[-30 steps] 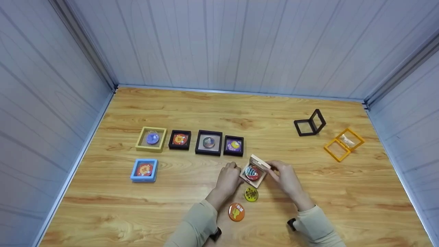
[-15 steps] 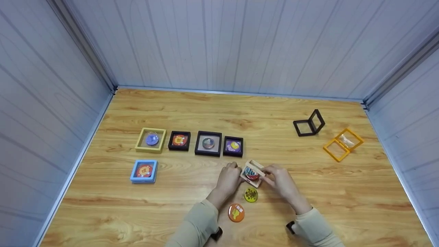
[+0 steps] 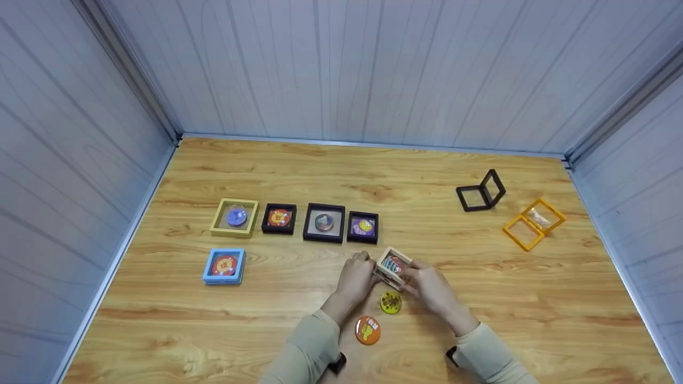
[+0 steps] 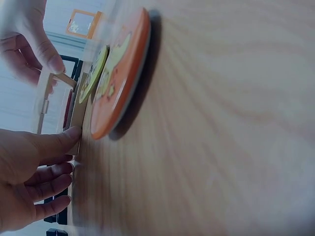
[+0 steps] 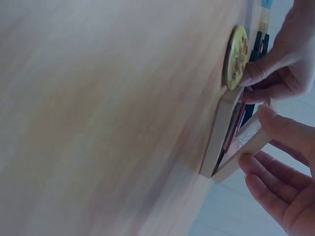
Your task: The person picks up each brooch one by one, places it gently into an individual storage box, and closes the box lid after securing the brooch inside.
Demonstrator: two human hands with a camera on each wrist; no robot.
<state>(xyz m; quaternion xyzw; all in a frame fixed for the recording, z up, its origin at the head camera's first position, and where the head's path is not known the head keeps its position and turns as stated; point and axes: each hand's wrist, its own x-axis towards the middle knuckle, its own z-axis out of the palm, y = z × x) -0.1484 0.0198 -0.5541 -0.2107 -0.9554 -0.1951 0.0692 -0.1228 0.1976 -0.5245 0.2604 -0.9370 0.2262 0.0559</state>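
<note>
A beige hinged display frame (image 3: pixel 400 252) sits at the middle front of the table, a red round badge (image 3: pixel 393 263) under its clear film. My left hand (image 3: pixel 354 280) holds the frame's base at its left side; the thumb lies on the base's edge in the left wrist view. Between thumb and fingers my right hand (image 3: pixel 433 290) pinches the frame's lid (image 5: pixel 258 140), which slants over the base (image 5: pixel 219 130) with a wedge-shaped gap. Just in front of the frame lie a yellow badge (image 3: pixel 391 302) and an orange badge (image 3: pixel 368 330).
Behind to the left, a yellow frame (image 3: pixel 215 226) and several black frames, one large black frame (image 3: pixel 306 224) among them, hold badges. A blue frame (image 3: pixel 206 272) lies nearer. An unfolded black frame (image 3: pixel 473 208) and orange frame (image 3: pixel 525 246) stand at right. Pale walls (image 3: pixel 341 74) enclose the table.
My right hand has swung the beige frame's lid forward and down from nearly upright to low over the badge. My left hand has stayed at the base.
</note>
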